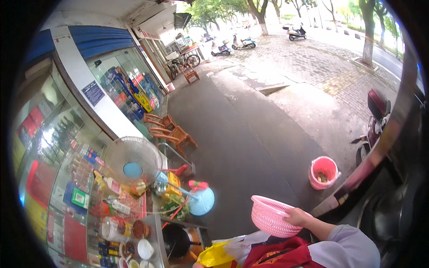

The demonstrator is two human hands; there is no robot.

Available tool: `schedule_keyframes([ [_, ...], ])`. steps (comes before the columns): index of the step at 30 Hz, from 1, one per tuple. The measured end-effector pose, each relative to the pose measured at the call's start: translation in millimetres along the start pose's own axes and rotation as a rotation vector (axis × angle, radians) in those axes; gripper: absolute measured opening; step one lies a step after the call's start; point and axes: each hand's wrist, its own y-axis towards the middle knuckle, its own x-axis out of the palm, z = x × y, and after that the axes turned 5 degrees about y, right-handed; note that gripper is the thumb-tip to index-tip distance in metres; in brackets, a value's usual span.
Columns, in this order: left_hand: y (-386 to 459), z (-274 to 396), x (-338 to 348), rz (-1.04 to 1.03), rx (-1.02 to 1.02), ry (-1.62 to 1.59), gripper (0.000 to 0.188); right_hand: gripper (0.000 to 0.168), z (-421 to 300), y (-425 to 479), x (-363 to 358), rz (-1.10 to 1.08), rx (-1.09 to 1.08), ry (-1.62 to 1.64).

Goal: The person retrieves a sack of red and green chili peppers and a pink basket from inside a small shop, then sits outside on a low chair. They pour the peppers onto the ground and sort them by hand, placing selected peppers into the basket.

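Note:
My right hand (295, 217) grips the rim of a pink perforated plastic basket (273, 219), held tilted above the pavement in front of me. The part of its inside that I can see shows nothing in it. At the bottom edge only a sliver of my left hand (198, 265) shows, beside a yellow plastic bag (216, 253). Whether that hand holds the bag is hidden. A whitish translucent plastic bag (243, 246) lies against the yellow one, next to my dark red apron (280, 253).
A pink bucket (323, 172) with scraps inside stands ahead to the right. On the left are a standing fan (132, 164), a light-blue plastic stool (202, 201), a black wok (176, 241) and several seasoning tubs (145, 249). Wooden chairs (176, 134) line the shopfront; a parked scooter (373, 129) is at right.

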Motion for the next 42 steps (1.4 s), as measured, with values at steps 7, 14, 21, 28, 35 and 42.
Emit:
schedule_keyframes([
  [7,93.6,50.2,116.6,-0.017,-0.053,-0.003,0.035,0.028,9.9,108.5,-32.0,0.146,0.026,-0.096],
  [14,159.2,78.8,235.8,-0.026,-0.110,0.022,0.035,0.028,37.8,162.8,-75.4,0.261,0.278,-0.122],
  [21,220.0,80.0,337.7,0.095,-0.197,-0.105,0.023,0.023,104.3,231.1,-121.3,0.251,0.391,-0.181],
  [28,215.8,106.7,507.5,-0.160,-0.214,-0.109,0.023,0.025,145.4,297.2,-189.8,0.243,0.475,-0.263],
  [35,209.4,102.1,686.2,-0.121,-0.348,-0.083,0.021,0.021,191.3,342.8,-241.0,0.333,0.572,-0.211],
  [42,207.3,76.6,851.2,-0.222,-0.524,-0.068,0.021,0.016,231.5,360.5,-283.7,0.421,0.679,-0.267],
])
